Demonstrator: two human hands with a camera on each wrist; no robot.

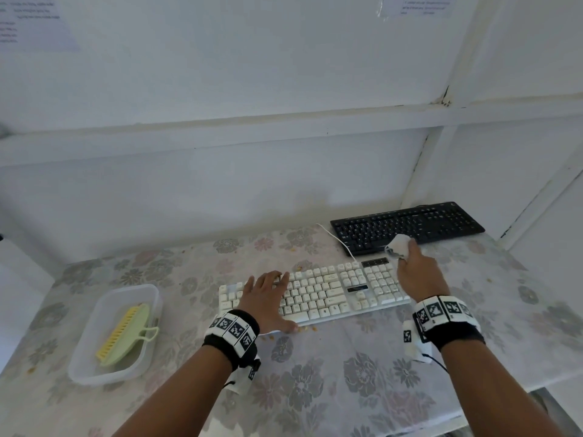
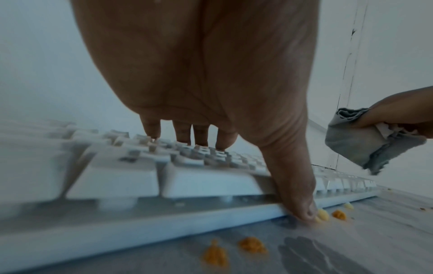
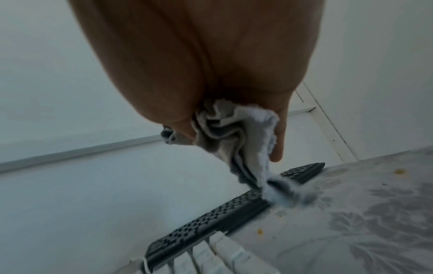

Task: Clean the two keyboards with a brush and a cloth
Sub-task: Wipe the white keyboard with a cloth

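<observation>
The cloth step is in hand — right grip (image 1: 415, 270) bunches the cloth (image 1: 397, 246) above the white keyboard (image 1: 318, 293) mid-worktop, left grip (image 1: 268, 294) spread flat on its keys — so wiping the black keyboard (image 1: 407, 225) at the far right edge likely comes next.

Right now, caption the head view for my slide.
Left hand steadies the white keyboard while the right hand holds a cloth near the black keyboard.
</observation>
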